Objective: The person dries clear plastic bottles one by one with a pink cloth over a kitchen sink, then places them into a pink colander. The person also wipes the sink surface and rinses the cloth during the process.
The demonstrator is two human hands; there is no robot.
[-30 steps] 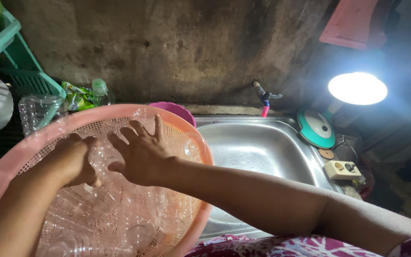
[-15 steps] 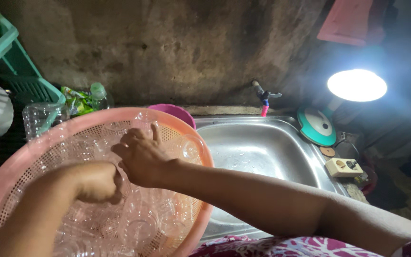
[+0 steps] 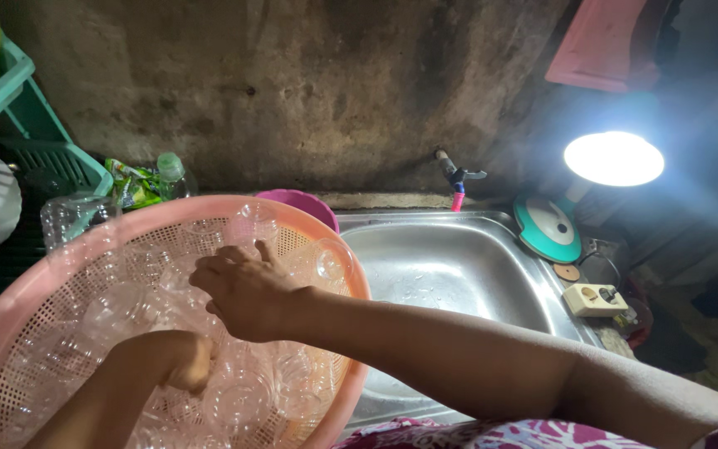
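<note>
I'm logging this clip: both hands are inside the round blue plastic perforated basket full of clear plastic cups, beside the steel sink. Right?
Not quite: the round perforated plastic basket is pink, not blue. The head view shows the left hand and right hand inside it among the clear plastic cups, beside the stainless steel sink.

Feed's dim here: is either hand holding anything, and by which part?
Cannot tell: both the left hand and right hand are down among clear plastic cups in the pink basket.
</note>
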